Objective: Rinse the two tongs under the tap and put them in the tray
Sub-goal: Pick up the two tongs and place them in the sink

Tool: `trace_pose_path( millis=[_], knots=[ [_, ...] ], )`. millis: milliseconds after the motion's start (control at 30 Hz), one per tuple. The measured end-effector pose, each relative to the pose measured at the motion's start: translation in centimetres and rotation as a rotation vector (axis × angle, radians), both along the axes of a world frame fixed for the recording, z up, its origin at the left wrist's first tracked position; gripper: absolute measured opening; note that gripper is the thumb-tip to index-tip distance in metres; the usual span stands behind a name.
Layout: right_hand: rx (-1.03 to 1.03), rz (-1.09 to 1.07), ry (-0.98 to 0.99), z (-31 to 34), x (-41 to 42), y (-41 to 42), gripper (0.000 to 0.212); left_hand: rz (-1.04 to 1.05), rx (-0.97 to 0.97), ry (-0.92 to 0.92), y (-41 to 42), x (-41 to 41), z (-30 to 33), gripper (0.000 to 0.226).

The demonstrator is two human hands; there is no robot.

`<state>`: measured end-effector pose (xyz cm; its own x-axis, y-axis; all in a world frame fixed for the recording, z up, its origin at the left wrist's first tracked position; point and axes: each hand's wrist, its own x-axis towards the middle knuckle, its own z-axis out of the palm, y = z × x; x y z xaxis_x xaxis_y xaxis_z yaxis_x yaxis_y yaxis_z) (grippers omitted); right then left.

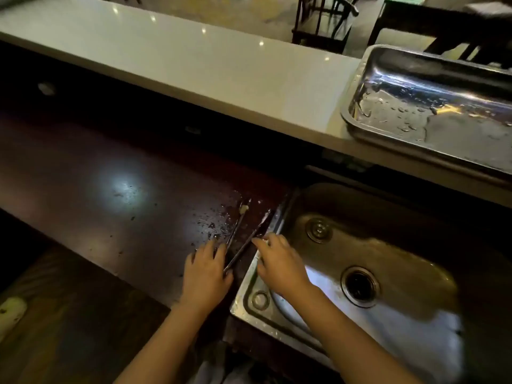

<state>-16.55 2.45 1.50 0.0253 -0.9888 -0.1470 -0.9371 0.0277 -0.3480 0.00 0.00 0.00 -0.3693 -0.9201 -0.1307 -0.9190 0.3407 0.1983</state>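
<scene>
Head view shows two tongs lying on the dark desk (110,206) at lower centre of the frame, just left of the sink (388,278). Left tongs (235,227) point up the frame, with a pale scrap near their far tip. Right tongs (248,242) lie slanted beside them, their far end close to the sink's rim.

Left hand (206,270) rests palm down over the near ends of the tongs, fingers spread and touching the left pair; whether it is actually gripping them I cannot tell. Right hand (279,261) reaches over the sink's left rim, fingertips curled onto the middle of the right tongs; a firm grip cannot be confirmed either.

Dark specks and wet spots cover the desk around the tongs. Inside the sink are a drain hole (359,285) and a smaller round fitting (318,230) above it.

Toward the upper right of the frame, a metal tray (368,76) sits on a pale raised ledge (194,62), its bottom wet with droplets. Dark chairs (324,20) stand beyond the ledge at the top of the frame.
</scene>
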Motion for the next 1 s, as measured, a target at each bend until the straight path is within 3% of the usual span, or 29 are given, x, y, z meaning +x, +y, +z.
trace_pose_path(
  millis=[133, 267, 533, 633, 767, 867, 933, 1000],
  knots=[
    [0.061, 0.121, 0.037, -0.8, 2.1, -1.3, 0.059, 0.015, 0.045, -0.080, -0.6, 1.1, -1.0, 0.053],
    [0.063, 0.131, 0.086, -1.7, 2.1, -1.8, 0.052, 0.027, 0.066, -0.074, -0.6, 0.9, -1.3, 0.047],
    [0.096, 0.054, -0.024, -2.4, 1.8, -1.5, 0.033, 0.077, 0.211, 0.126, -0.5, 0.2, -0.7, 0.031],
    [0.031, -0.096, -0.286, -2.2, 1.6, -1.2, 0.033, 0.106, 0.248, 0.295, -0.2, -0.1, -0.5, 0.026],
    [-0.134, -0.637, -0.677, -1.6, 1.1, -0.2, 0.026, 0.200, 0.356, 0.494, 0.4, -1.0, 0.5, 0.024],
    [0.148, -0.933, -1.041, -1.0, 0.3, 0.3, 0.024, 0.181, 0.344, 0.595, 0.9, -2.2, 1.2, 0.020],
    [0.242, -0.942, -1.122, -0.6, -0.3, 0.8, 0.019, 0.125, 0.309, 0.622, 1.2, -3.0, 1.6, 0.018],
    [0.211, -0.956, -1.149, -0.6, -0.8, 1.1, 0.013, 0.075, 0.294, 0.610, 1.4, -3.6, 1.9, 0.018]
  ],
)
